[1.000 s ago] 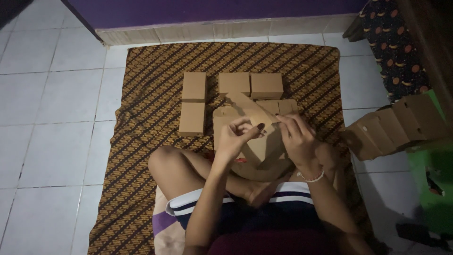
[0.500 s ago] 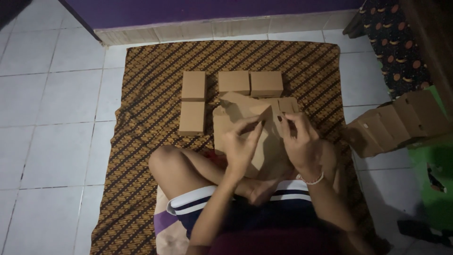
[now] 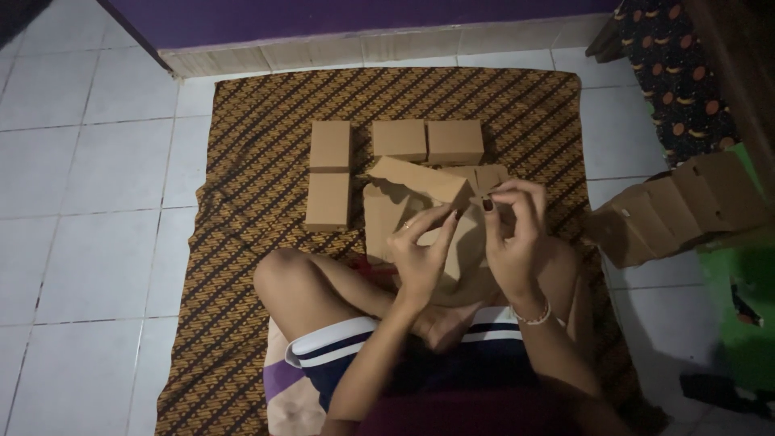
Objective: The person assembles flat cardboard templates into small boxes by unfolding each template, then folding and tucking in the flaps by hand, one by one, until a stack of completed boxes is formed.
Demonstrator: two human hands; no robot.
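Observation:
I sit cross-legged on a brown patterned cloth (image 3: 242, 161). Both hands hold a partly folded brown cardboard box (image 3: 420, 182) above my lap. My left hand (image 3: 424, 250) grips its lower middle, fingers bent against the card. My right hand (image 3: 513, 234) pinches a small flap at the box's right edge with fingertips. Several finished brown boxes lie on the cloth beyond: two in a column (image 3: 329, 173) on the left, two side by side (image 3: 428, 140) at the back.
A row of flat cardboard blanks (image 3: 678, 210) leans on the tiled floor at right, beside a green object (image 3: 743, 274). A patterned dark fabric (image 3: 678, 73) hangs at upper right. A purple wall with pale skirting (image 3: 363, 48) runs behind the cloth.
The box has been turned and lifted a little between my hands. My right hand's fingers have moved up to pinch the flap at its right edge.

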